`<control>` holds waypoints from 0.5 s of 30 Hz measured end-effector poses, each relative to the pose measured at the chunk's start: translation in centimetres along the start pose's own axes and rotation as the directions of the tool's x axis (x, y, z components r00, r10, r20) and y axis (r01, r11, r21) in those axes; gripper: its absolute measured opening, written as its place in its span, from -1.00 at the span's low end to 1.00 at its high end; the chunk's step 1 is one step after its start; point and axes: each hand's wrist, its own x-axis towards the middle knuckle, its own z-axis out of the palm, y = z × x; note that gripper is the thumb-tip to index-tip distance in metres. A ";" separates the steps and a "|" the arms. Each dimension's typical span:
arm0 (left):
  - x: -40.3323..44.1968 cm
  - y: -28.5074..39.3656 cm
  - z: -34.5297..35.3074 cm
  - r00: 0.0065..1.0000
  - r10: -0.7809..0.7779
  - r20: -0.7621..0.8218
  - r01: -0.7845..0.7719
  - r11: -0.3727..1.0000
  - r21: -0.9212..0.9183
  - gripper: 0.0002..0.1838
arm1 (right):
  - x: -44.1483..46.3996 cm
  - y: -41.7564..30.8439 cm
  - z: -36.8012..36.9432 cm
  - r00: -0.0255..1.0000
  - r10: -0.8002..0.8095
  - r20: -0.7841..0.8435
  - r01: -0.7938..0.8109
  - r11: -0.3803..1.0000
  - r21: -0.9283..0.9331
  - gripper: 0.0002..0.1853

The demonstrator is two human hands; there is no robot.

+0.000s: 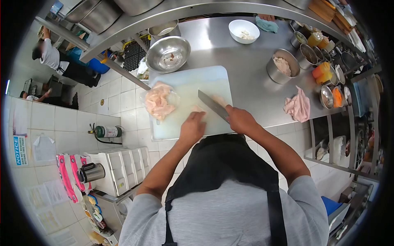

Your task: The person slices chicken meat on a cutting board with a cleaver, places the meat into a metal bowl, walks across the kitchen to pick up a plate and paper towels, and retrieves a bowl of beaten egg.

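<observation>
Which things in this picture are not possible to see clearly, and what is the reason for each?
Head view:
Handle of the knife: covered by the right hand.
Near end of the pale meat piece: hidden by the left hand.
Metal pots at top left: cut off by the top edge.
Bits in the white bowl: too small to identify.
Writing on the wall papers: too small and faint to read.

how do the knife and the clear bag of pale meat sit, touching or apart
Apart: the head view shows bare cutting board between the tip of the knife and the clear bag of pale meat.
</observation>
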 end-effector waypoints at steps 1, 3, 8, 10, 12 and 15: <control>-0.1 -1.0 -0.1 0.998 -0.045 -0.038 0.046 0.998 0.042 -0.55 | 0.1 0.0 0.0 1.000 -0.002 0.008 0.002 1.000 -0.007 -0.75; -0.1 -3.2 -0.7 0.983 -0.135 -0.126 0.150 0.981 0.121 -0.62 | -0.1 0.1 0.3 1.000 -0.012 0.005 0.012 1.000 -0.011 -0.76; 1.4 -3.7 -1.0 0.973 -0.105 -0.204 0.130 0.985 0.113 -0.78 | -0.8 -1.2 1.0 0.997 -0.054 -0.052 0.051 0.997 -0.065 -0.80; 2.2 -3.0 -0.5 0.986 0.052 -0.157 -0.031 0.990 0.135 -0.81 | -0.9 -1.9 0.8 0.994 -0.101 -0.044 0.097 0.992 -0.079 -0.80; 2.6 -3.7 0.4 0.990 0.076 -0.121 -0.052 0.981 0.186 -0.86 | -1.2 -2.7 0.5 0.993 -0.114 -0.005 0.113 0.988 -0.104 -0.81; 2.8 -3.7 0.7 0.986 0.052 -0.161 -0.025 0.985 0.169 -0.88 | -1.7 -3.4 -0.5 0.994 -0.076 0.076 0.085 0.988 -0.127 -0.80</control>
